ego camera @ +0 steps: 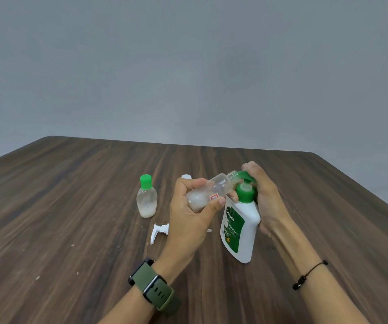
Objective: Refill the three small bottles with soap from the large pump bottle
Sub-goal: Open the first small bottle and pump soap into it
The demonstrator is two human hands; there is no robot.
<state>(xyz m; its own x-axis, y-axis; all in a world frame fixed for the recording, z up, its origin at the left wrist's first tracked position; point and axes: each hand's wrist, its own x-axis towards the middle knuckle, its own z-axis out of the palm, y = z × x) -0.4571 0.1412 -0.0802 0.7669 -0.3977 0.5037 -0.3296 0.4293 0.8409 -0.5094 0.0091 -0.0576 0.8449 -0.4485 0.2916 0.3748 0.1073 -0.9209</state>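
My left fingers (202, 183) pinched the small clear bottle (211, 191), tilted with its open neck at the pump spout. My right hand (262, 192) gripped the large pump bottle (239, 230), standing on the tabletop (71, 206). A green-capped small bottle (146, 197) stood well left.

Olive-green watch (153, 288) on left wrist, black cord bracelet (308, 275) on right
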